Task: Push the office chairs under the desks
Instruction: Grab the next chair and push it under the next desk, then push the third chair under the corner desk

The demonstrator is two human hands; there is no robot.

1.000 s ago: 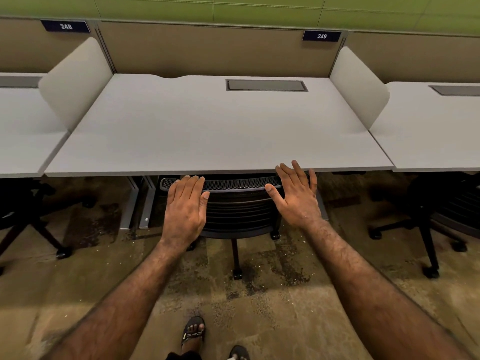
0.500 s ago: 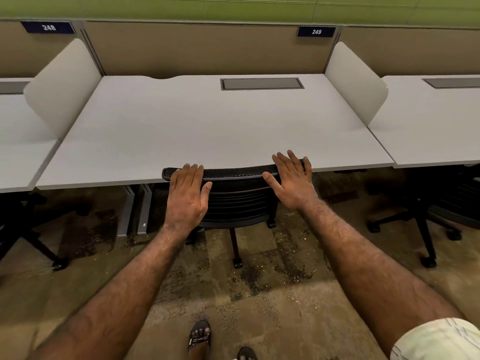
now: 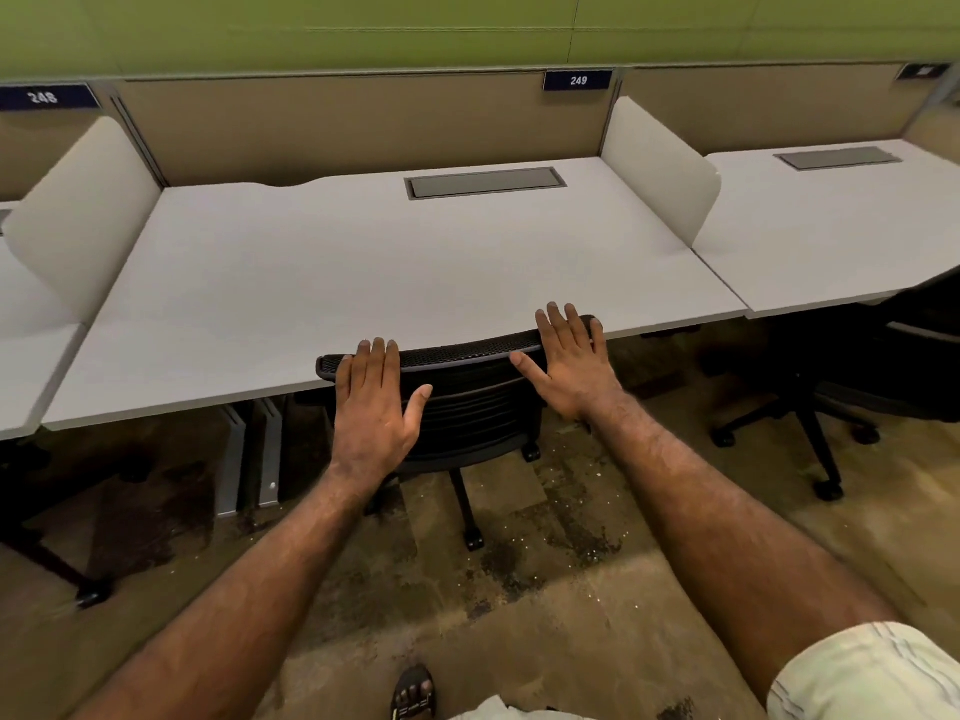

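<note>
A black mesh-backed office chair stands tucked at the front edge of the white desk numbered 249; its seat is hidden below the top and its backrest top reaches the desk edge. My left hand lies flat against the left part of the backrest, fingers straight and together. My right hand presses flat on the backrest's right top corner, fingers spread. Neither hand curls around the chair.
A second black chair stands partly under the right-hand desk, its wheeled legs sticking out. Another chair's base shows at the left. White dividers separate the desks. A sandalled foot is on the worn floor.
The chair has rolled further in, so its backrest top now meets the desk edge. Both hands stayed flat on the backrest. The view has come closer and tilted left.
</note>
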